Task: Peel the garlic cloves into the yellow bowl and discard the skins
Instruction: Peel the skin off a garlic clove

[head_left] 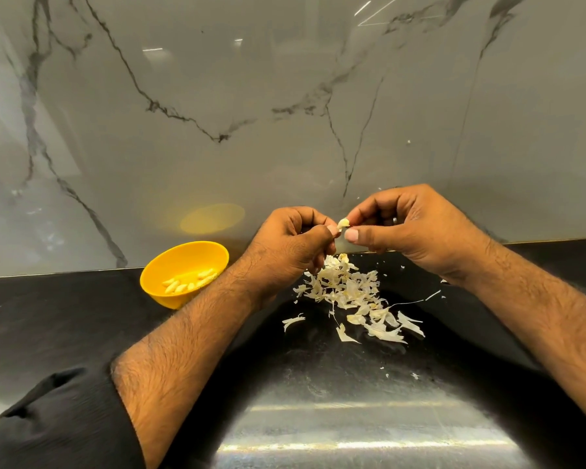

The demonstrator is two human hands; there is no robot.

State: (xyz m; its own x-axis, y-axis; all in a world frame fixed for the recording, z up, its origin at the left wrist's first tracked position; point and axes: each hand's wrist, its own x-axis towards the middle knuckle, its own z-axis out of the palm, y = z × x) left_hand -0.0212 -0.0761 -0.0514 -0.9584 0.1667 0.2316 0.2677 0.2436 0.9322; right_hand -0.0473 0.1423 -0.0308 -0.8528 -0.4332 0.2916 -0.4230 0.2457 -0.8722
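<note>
Yellow bowl sits down-left of us, nearest our left hand. Skins pile lies right below. Both it and our right hand pinch the clove between fingertips, up top.

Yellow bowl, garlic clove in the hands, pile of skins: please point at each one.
yellow bowl [156, 265]: head view, on its left rim.
garlic clove [343, 223]: head view, on its visible tip between the fingertips.
pile of skins [347, 289]: head view, on its middle.
</note>
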